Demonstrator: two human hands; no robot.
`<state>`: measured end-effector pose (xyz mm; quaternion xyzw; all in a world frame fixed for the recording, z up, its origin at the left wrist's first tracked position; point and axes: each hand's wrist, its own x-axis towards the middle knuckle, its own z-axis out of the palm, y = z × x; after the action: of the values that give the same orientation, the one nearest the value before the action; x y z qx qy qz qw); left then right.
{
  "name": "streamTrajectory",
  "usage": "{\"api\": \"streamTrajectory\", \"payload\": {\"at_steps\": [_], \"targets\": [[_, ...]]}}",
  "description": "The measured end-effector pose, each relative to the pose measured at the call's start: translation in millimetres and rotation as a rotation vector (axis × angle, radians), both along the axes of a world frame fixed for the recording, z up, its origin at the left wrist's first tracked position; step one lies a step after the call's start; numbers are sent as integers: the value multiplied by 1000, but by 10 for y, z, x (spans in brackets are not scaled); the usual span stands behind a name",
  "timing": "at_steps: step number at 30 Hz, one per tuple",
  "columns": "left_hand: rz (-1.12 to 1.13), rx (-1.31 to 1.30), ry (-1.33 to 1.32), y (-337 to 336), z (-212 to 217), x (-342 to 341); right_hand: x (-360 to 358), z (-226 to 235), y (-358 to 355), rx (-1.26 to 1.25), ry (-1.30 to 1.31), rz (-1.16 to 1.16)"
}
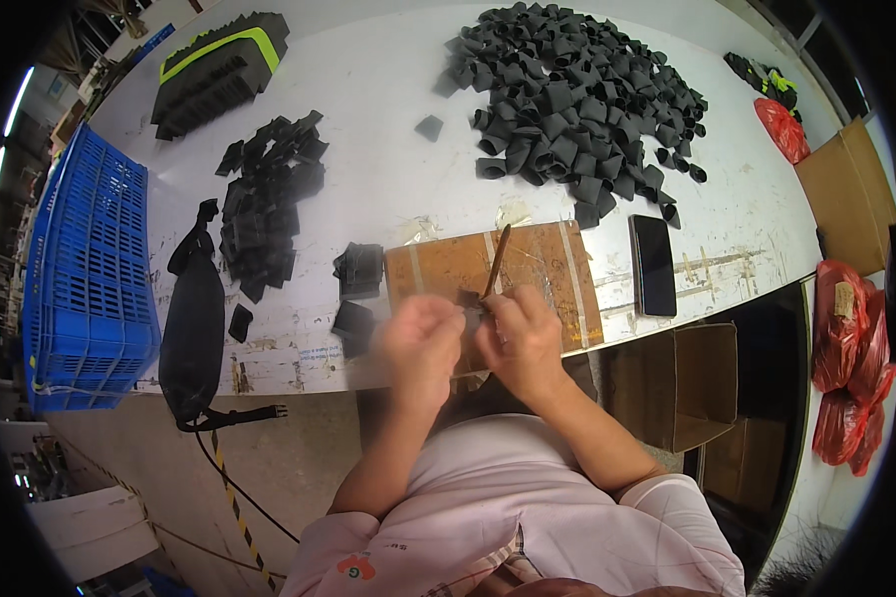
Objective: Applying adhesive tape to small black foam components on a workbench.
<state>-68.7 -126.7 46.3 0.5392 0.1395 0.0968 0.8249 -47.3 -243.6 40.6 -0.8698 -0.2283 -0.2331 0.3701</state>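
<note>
My right hand (521, 336) is closed around a slim brown stick (498, 261) that slants up over a worn brown board (558, 269). A small black piece (471, 298) shows between my two hands, partly hidden by the fingers. My left hand (423, 338) is beside that piece, its fingers curled but smeared by motion, so its grip does not show. To the left of the board lie a small stack of flat black fabric pieces (358, 271) and another black piece (352, 323) close to my left hand.
Many black fabric loops (577, 109) are heaped at the back. Flat black pieces (259, 214) lie left, beside a black pouch (191, 333) and blue crate (90, 279). A phone (653, 266) rests right of the board; cardboard boxes (672, 383) stand below the table edge.
</note>
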Motion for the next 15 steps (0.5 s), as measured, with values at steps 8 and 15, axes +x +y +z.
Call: {"api": "streamTrajectory", "payload": {"at_steps": [8,15], "targets": [[-198,-137,48,16,227,29,42,189,-153,1206,1174,372],[90,348,-279,-173,335,35,98,287,-208,1250,1282,679]]}}
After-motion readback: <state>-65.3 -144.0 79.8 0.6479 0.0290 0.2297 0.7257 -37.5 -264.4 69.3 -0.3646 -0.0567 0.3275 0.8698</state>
